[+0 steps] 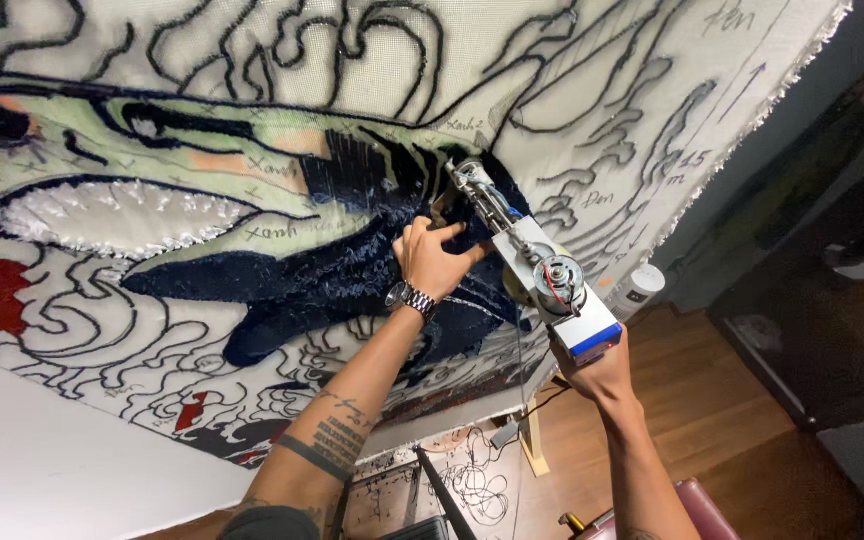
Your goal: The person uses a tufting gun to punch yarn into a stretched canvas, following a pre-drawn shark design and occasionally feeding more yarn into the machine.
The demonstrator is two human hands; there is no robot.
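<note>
Blue-based metal tufting gun (537,265) sits clamped in both hands: the right hand (597,372) grips its rear, the left hand (432,260) wraps the front handle, seemingly to steady it. Its tip presses into dark pile on the stretched cloth (252,120). The needle is hidden; the cloth's edges are cut off.

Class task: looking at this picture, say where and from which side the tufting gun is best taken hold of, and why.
Grip the tufting gun in two places: its rear block from below, as the right hand does, and the front handle near the needle from the side, as the left hand does. Its long body points into the stretched cloth, with an exposed motor on top, so keep fingers off that.
</note>
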